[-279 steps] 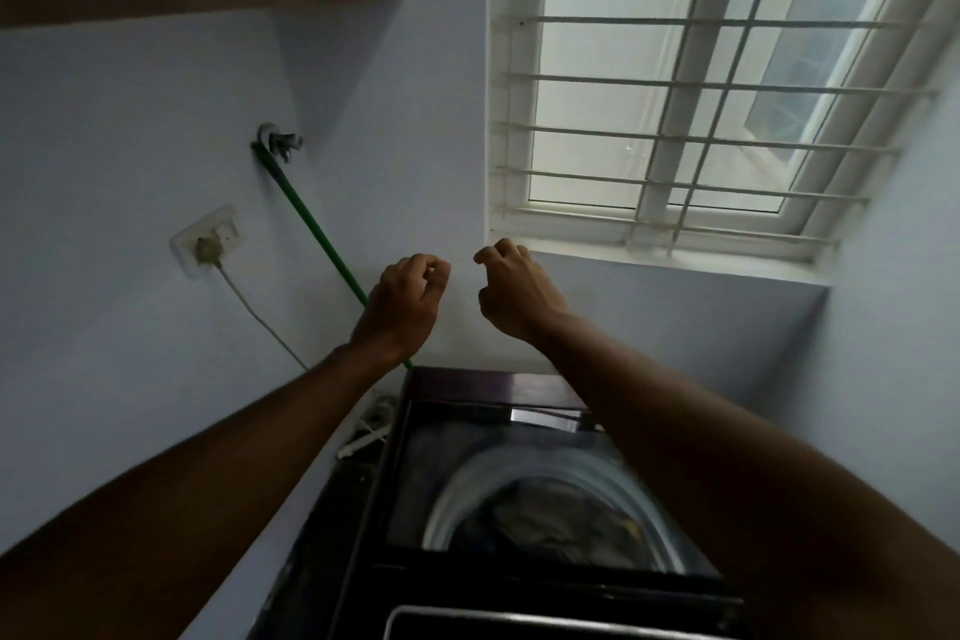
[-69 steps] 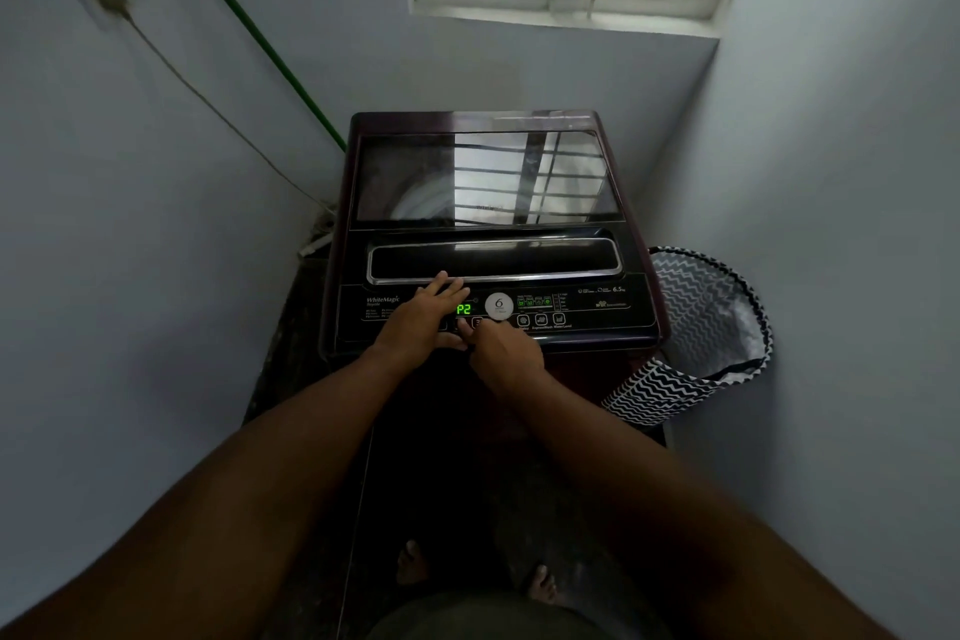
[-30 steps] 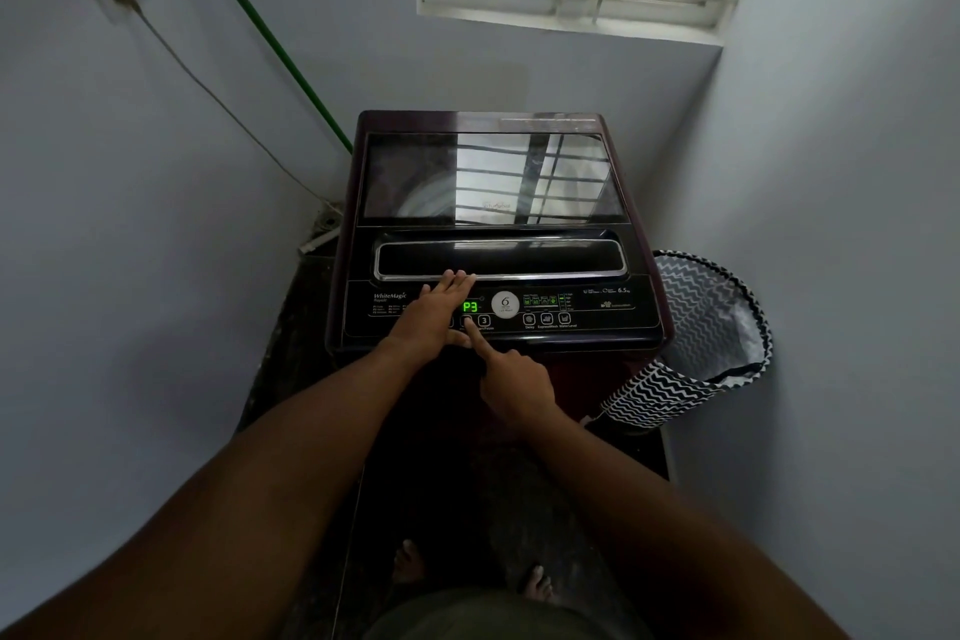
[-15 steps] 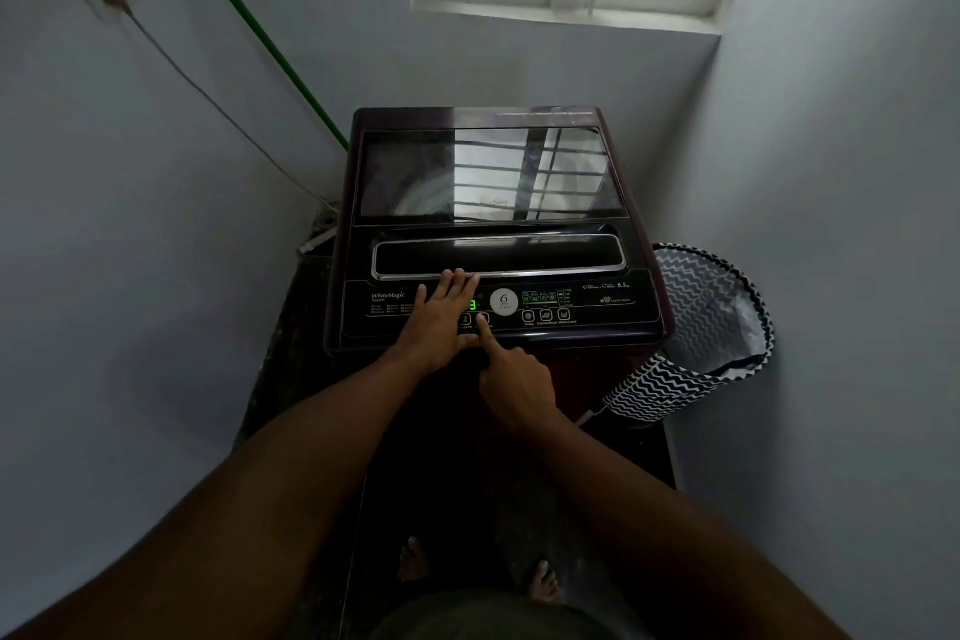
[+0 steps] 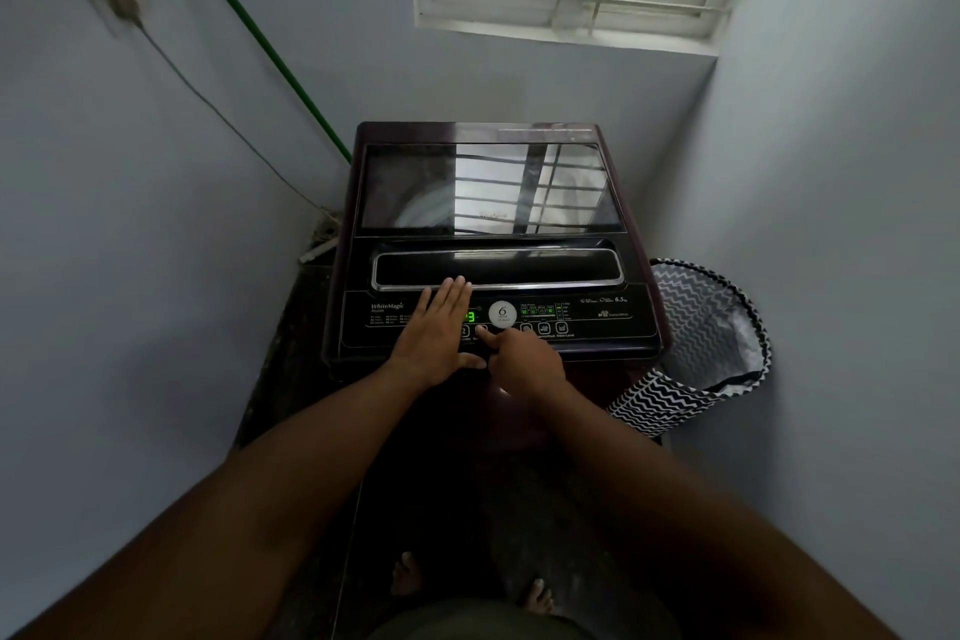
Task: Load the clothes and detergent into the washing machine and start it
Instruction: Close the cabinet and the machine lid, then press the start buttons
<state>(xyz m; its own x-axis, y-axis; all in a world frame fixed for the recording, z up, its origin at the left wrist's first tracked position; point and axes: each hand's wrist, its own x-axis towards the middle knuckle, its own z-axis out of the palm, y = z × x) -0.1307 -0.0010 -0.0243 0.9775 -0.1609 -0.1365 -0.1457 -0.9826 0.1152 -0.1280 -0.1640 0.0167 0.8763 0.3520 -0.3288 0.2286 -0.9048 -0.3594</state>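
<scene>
While the washing machine (image 5: 493, 244) is sitting in a narrow corner with its glass lid (image 5: 488, 187) shut, a person is leaning over its control panel (image 5: 597, 322). Their left hand (image 5: 434, 327) is lying flat with fingers straight, seemingly for steadying, as the right hand (image 5: 522, 356), other fingers curled, is pressing one fingertip on a button beside the green display (image 5: 470, 317), likely choosing a programme. An open zigzag-patterned laundry basket (image 5: 691, 379) is standing just to the right.

Top-load washing machine (image 5: 488, 234), dark maroon/black, set in corner under window. Glass lid (image 5: 488, 187) shut, flat. Front ctrl panel (image 5: 597, 322) lit; green digit "3" shown.
</scene>
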